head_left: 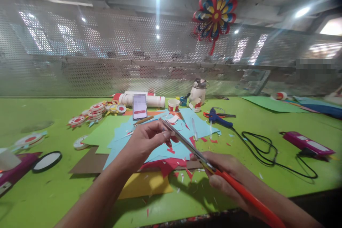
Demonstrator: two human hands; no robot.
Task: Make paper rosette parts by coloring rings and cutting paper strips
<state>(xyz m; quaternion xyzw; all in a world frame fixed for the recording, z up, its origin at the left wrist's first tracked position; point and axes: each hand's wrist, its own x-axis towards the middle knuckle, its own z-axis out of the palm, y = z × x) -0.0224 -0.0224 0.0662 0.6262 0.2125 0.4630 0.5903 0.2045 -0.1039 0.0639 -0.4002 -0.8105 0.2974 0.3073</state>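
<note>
My right hand (227, 176) grips orange-handled scissors (187, 142), their long metal blades pointing up and left over the table. My left hand (145, 140) is closed in a pinch at the blade tips; a small red paper scrap (175, 139) shows just under its fingers. Below both hands lie blue paper sheets (160, 149), red paper cut-offs (165, 165), a yellow sheet (145, 185) and a brown sheet (88, 164) on the green table (53, 192).
A phone (139, 106) stands propped behind the papers. Paper cups (173, 105), white rolls (149, 100) and red-white discs (93, 112) lie at the back. A blue glue gun (217, 117) with black cable (264, 149) and a pink device (307, 143) sit right. A paper pinwheel (215, 12) hangs above.
</note>
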